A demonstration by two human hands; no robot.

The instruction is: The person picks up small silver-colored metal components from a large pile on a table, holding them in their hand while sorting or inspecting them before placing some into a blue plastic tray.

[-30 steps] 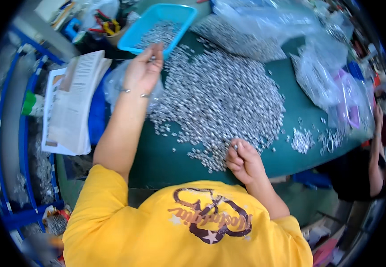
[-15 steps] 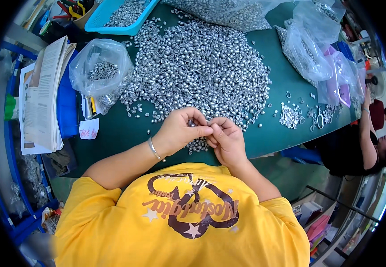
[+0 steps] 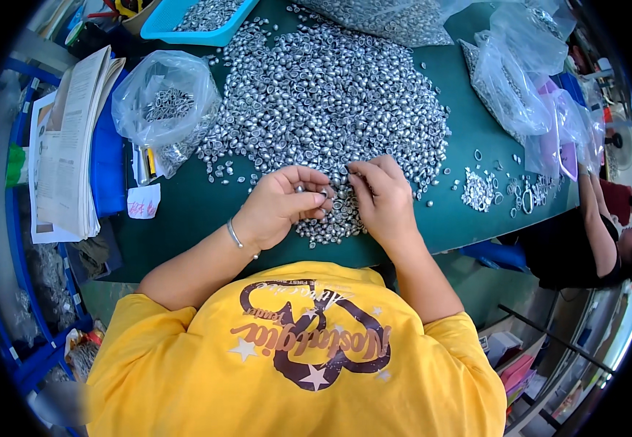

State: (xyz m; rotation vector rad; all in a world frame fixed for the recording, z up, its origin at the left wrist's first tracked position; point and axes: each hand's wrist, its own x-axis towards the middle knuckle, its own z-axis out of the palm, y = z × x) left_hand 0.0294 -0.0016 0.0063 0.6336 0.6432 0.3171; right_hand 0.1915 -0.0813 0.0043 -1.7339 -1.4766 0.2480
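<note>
A wide heap of small silver oval metal pieces (image 3: 330, 95) covers the middle of the green table, some showing hollow backs. Over its near edge, my left hand (image 3: 279, 207) is curled, with a small silver metal piece (image 3: 323, 193) between thumb and fingers. Just to the right, my right hand (image 3: 385, 200) pinches with thumb and forefinger at the heap's edge; what its fingertips hold is too small to make out. The two hands are apart, and a smaller batch of pieces (image 3: 330, 227) lies beneath and between them.
Left stand a clear plastic bag (image 3: 159, 124) of metal parts and a stack of papers (image 3: 72, 153). A blue basket (image 3: 218, 36) and filled bags (image 3: 505, 87) sit farther back. Flat silver pieces (image 3: 478, 191) lie right, near another person (image 3: 571, 244).
My hands, fingertips together before, have separated. The right hand has moved up and right to the heap's edge; the left has shifted slightly left, keeping its fingers curled.
</note>
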